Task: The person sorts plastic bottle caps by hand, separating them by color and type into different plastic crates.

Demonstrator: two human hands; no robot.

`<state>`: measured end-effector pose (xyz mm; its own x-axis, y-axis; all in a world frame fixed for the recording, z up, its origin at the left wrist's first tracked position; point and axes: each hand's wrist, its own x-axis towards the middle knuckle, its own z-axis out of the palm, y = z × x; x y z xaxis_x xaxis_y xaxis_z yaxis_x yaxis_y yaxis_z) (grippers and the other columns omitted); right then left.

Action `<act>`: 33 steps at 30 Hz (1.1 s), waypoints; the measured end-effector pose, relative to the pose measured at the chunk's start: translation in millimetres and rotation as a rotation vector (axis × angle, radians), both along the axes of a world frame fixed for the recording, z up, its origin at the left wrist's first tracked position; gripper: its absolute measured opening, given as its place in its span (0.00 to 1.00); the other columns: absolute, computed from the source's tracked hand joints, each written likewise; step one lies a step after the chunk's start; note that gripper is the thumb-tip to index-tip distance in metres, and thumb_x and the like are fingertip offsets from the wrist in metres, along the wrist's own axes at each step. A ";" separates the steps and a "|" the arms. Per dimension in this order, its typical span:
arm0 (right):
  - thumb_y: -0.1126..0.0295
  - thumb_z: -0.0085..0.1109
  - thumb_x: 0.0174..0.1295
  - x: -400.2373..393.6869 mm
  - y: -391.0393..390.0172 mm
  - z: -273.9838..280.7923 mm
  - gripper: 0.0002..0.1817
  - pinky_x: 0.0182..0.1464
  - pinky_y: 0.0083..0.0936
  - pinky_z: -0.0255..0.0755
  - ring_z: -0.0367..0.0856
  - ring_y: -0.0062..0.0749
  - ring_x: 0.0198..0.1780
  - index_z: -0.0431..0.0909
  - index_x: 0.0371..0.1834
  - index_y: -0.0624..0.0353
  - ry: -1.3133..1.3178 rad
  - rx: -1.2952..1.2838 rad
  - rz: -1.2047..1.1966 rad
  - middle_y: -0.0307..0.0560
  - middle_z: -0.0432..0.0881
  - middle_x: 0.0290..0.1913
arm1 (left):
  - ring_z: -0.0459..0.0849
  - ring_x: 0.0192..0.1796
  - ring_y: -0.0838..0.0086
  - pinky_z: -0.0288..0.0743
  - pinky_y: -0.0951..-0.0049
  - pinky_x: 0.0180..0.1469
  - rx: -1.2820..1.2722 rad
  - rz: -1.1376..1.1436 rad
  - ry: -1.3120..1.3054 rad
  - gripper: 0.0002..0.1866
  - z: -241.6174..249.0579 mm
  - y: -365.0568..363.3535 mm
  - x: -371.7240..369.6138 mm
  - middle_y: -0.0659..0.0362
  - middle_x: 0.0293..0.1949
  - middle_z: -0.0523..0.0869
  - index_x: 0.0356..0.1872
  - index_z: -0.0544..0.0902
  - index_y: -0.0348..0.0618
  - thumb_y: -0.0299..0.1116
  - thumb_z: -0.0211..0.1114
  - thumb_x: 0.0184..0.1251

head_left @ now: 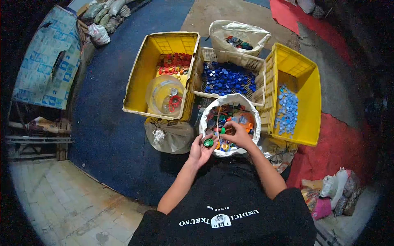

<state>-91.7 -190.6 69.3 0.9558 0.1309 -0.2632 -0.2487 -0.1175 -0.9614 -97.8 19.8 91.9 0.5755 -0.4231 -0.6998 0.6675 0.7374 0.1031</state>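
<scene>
My left hand (198, 152) is palm up at the near left rim of a white sack (204, 123), its fingers curled around green bottle caps (208, 142). Over the sack's opening, my right hand (239, 135) reaches in from the right, fingers pinched at a small green cap (223, 130). Mixed caps in several colours fill the sack below both hands, among them an orange cap (248, 126). Part of the sack's contents is hidden behind my hands.
A yellow crate (139, 69) holds red caps and a clear round tub (154, 96). Blue caps lie in a white crate (260, 88), light blue caps in another yellow crate (308, 102). An open sack (262, 37) stands behind; a tied sack (170, 137) stands left.
</scene>
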 end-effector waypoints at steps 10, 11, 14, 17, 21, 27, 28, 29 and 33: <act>0.68 0.71 0.51 -7.8 66.6 51.0 0.30 0.53 0.26 0.76 0.81 0.32 0.51 0.74 0.59 0.60 -0.165 -0.138 -0.027 0.49 0.81 0.51 | 0.82 0.49 0.57 0.78 0.59 0.56 -0.099 -0.279 -0.085 0.20 -2.5 22.1 52.0 0.46 0.47 0.82 0.49 0.77 0.36 0.44 0.51 0.72; 0.68 0.70 0.51 -3.7 73.5 47.3 0.30 0.53 0.27 0.76 0.82 0.33 0.51 0.73 0.59 0.60 -0.172 -0.170 -0.047 0.50 0.81 0.51 | 0.82 0.49 0.56 0.78 0.59 0.55 -0.088 -0.308 -0.072 0.20 -1.9 29.1 57.9 0.46 0.47 0.82 0.48 0.77 0.36 0.44 0.51 0.72; 0.67 0.70 0.51 14.0 96.2 39.6 0.30 0.53 0.28 0.76 0.82 0.33 0.50 0.74 0.60 0.60 -0.088 -0.126 -0.080 0.51 0.82 0.52 | 0.83 0.47 0.56 0.78 0.60 0.54 -0.048 -0.350 -0.054 0.21 12.4 47.7 82.5 0.46 0.46 0.82 0.49 0.77 0.33 0.44 0.51 0.72; 0.65 0.68 0.52 55.3 116.3 27.5 0.25 0.53 0.29 0.75 0.83 0.32 0.49 0.79 0.55 0.58 -0.017 -0.180 -0.058 0.51 0.84 0.48 | 0.82 0.47 0.58 0.78 0.61 0.53 0.000 -0.287 0.054 0.26 -1.6 72.0 114.6 0.46 0.45 0.82 0.57 0.73 0.28 0.44 0.51 0.71; 0.60 0.66 0.53 156.5 146.5 57.3 0.25 0.53 0.31 0.74 0.84 0.42 0.48 0.79 0.52 0.62 -0.239 -0.298 -0.066 0.57 0.84 0.46 | 0.81 0.47 0.57 0.75 0.58 0.55 -0.150 -0.170 -0.215 0.26 11.3 96.5 216.9 0.46 0.42 0.82 0.49 0.74 0.28 0.48 0.48 0.72; 0.60 0.65 0.55 235.5 160.7 97.8 0.36 0.64 0.32 0.66 0.75 0.48 0.60 0.65 0.66 0.63 -0.394 -0.263 -0.349 0.62 0.72 0.61 | 0.71 0.62 0.56 0.64 0.57 0.67 0.368 0.147 -0.273 0.31 68.0 130.9 336.8 0.38 0.60 0.68 0.61 0.65 0.35 0.54 0.48 0.72; 0.60 0.64 0.56 226.9 155.3 103.4 0.35 0.64 0.33 0.66 0.74 0.48 0.61 0.66 0.66 0.62 -0.403 -0.311 -0.314 0.62 0.71 0.61 | 0.71 0.62 0.56 0.64 0.57 0.67 0.365 0.135 -0.281 0.31 62.6 135.2 338.0 0.38 0.60 0.68 0.61 0.65 0.35 0.54 0.48 0.72; 0.59 0.64 0.56 214.5 147.6 96.4 0.34 0.65 0.34 0.65 0.71 0.49 0.63 0.67 0.65 0.59 -0.386 -0.343 -0.292 0.59 0.70 0.62 | 0.67 0.65 0.55 0.63 0.58 0.68 0.355 0.131 -0.384 0.32 53.3 144.3 328.4 0.39 0.64 0.63 0.64 0.62 0.35 0.53 0.50 0.71; 0.61 0.65 0.57 125.2 104.8 46.3 0.31 0.55 0.32 0.74 0.80 0.41 0.52 0.70 0.63 0.61 -0.048 -0.246 -0.335 0.58 0.73 0.57 | 0.64 0.69 0.55 0.61 0.60 0.69 0.385 -0.011 -0.357 0.33 3.4 160.9 259.0 0.41 0.67 0.63 0.69 0.60 0.39 0.48 0.54 0.70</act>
<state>33.5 -85.8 115.6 0.9469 -0.2502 -0.2017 -0.2674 -0.2651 -0.9264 161.2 180.7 95.3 0.8037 -0.1814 -0.5667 0.5488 0.5941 0.5881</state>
